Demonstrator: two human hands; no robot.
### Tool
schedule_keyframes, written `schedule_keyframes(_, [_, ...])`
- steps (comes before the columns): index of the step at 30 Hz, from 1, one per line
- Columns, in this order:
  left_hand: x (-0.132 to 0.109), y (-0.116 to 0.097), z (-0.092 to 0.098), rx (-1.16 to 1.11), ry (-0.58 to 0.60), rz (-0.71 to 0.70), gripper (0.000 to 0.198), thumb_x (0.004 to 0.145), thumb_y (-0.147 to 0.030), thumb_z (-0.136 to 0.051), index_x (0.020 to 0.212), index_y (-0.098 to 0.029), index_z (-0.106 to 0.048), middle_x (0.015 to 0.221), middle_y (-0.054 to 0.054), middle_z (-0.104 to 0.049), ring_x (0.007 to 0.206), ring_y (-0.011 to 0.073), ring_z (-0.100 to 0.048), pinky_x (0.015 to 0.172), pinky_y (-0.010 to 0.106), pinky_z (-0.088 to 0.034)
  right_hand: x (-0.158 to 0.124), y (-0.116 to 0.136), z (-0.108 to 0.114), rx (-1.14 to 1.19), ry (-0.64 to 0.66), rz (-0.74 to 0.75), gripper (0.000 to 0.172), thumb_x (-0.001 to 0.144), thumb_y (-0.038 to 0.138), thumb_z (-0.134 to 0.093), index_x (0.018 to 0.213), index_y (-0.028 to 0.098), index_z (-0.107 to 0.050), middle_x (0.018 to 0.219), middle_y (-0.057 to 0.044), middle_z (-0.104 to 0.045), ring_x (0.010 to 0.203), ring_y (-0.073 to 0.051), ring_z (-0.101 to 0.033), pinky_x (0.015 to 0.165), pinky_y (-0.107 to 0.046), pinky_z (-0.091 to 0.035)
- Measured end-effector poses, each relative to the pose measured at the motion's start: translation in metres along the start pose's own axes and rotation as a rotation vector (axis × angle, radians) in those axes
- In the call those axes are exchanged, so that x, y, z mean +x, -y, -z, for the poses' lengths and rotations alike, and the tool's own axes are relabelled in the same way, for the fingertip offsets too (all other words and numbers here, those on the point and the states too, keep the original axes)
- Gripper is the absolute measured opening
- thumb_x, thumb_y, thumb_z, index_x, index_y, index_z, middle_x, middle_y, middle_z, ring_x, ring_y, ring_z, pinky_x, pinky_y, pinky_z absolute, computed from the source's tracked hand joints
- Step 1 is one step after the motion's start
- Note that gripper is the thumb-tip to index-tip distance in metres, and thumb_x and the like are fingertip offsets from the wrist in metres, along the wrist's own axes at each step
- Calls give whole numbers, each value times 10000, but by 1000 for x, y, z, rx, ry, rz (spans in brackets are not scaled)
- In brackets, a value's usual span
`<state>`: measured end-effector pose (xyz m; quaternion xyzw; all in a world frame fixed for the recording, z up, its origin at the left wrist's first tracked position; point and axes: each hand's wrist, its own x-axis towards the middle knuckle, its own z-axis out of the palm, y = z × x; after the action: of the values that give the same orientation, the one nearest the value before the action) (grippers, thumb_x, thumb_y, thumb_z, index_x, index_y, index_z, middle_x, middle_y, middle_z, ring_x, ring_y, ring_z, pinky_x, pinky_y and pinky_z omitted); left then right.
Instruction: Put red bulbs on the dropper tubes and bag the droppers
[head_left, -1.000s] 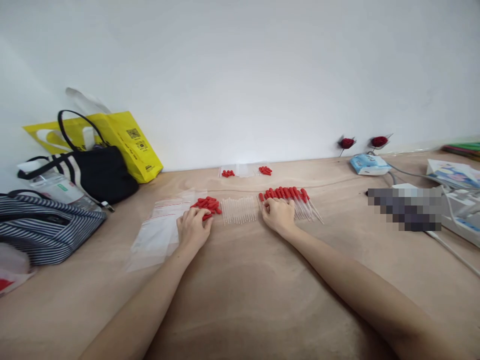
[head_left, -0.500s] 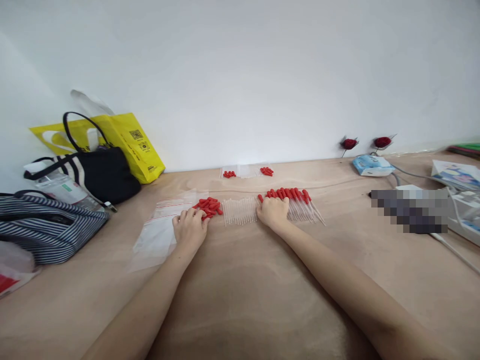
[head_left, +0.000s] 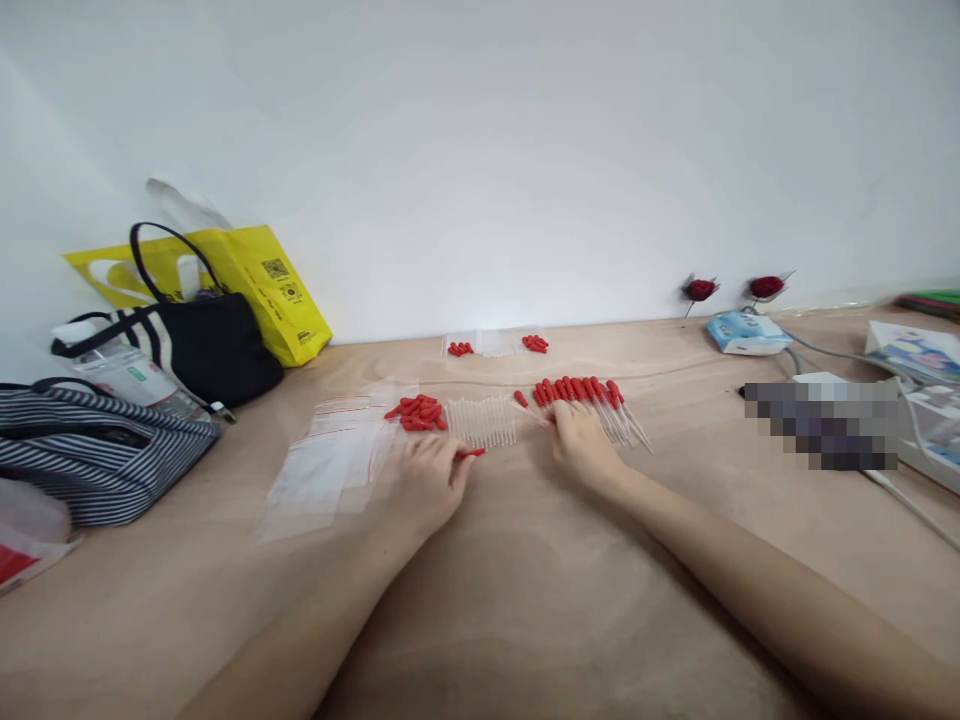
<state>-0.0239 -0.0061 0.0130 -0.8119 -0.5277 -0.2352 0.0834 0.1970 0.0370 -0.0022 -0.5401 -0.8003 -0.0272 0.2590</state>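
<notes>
My left hand (head_left: 431,478) is closed, pinching a red rubber dropper bulb (head_left: 473,453) between thumb and fingertips, just above the table. Behind it lies a pile of loose red bulbs (head_left: 420,411). To its right is a row of bare clear pipette tubes (head_left: 482,422). My right hand (head_left: 583,440) is closed on the tube end of a dropper (head_left: 521,400), whose red bulb points left and away from me. Beside that hand lies a row of droppers with red bulbs on clear tubes (head_left: 592,392); the hand partly hides them.
Clear zip bags (head_left: 315,470) lie flat on the left. Farther back a small bag (head_left: 499,343) lies among red bulbs. A striped bag (head_left: 127,455), a black handbag (head_left: 217,345) and a yellow bag (head_left: 281,290) stand left. A tissue pack (head_left: 746,332) and cables are on the right.
My left hand has moved right and nearer me from the loose pile, with a red bulb in it. My right hand has shifted right and nearer, uncovering the dropper in its fingers.
</notes>
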Motion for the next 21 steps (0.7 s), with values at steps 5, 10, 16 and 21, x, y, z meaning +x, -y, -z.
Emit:
schedule_keyframes(5, [-5,-27,-15,-172,88,-124,128,818,-206,-465,875,-193,-579,835,32,-627,819,192,-547,755,352,-366,-45,-29,11,144,-44,247,226,873,229,-369,967,148,-558,810,-83,-603,767,-189,-508,663,-299,-362])
schedule_keyframes(10, [-6,-26,-19,-167,66,-129,188,817,-223,-485,930,-213,-634,902,58,-597,844,204,-517,749,361,-385,-60,-27,18,141,36,315,238,875,224,-376,962,194,-596,814,-69,-609,785,-181,-516,694,-316,-355])
schedule_keyframes(16, [-6,-27,-19,-195,42,-126,159,829,-254,-497,866,-230,-650,905,40,-608,872,197,-520,780,365,-365,-55,-13,19,240,62,298,170,858,200,-404,844,182,-573,788,-39,-605,748,-142,-530,734,-307,-334])
schedule_keyframes(21, [-5,-32,-17,-245,49,-109,138,846,-244,-475,869,-221,-609,858,8,-644,861,178,-535,785,349,-331,-56,-9,19,312,45,289,169,855,196,-392,815,180,-556,752,-26,-606,697,-125,-534,773,-321,-320])
